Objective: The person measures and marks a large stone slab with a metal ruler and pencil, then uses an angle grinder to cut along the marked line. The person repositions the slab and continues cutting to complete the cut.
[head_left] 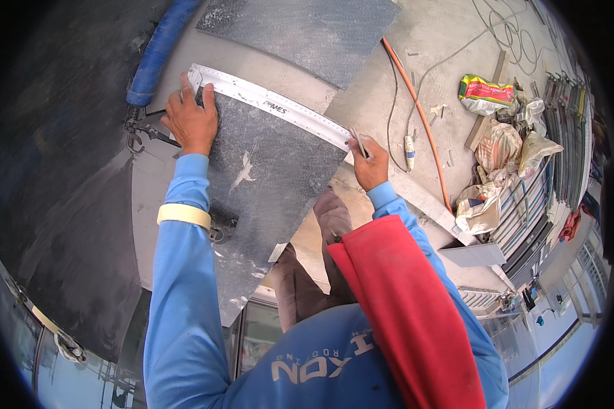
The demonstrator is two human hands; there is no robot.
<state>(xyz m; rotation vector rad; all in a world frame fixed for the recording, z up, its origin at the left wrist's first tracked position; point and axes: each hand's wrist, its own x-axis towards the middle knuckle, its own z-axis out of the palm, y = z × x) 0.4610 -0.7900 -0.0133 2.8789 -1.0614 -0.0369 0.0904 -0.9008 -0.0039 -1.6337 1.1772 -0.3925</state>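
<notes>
A long white ruler (269, 105) lies slanting across the far part of a dark grey speckled sheet (273, 167). At the ruler's left end, my left hand (191, 119) rests with its fingers spread, fingertips touching the end and thumb against the near edge. My right hand (370, 165) is closed at the ruler's right end, by the sheet's edge. From its fingers sticks a slim grey tool (359, 143), whose kind I cannot make out. Pale scuffs mark the sheet's face, and a bit of whitish tape (277, 253) sits on its near right edge.
Another dark sheet (307, 34) lies beyond. A blue tube (160, 58) stands left. Rightward on the floor are an orange hose (419, 109), a small white bottle (409, 151), a red-and-yellow bag (486, 94), crumpled sacks (498, 146) and stacked metal lengths (565, 136).
</notes>
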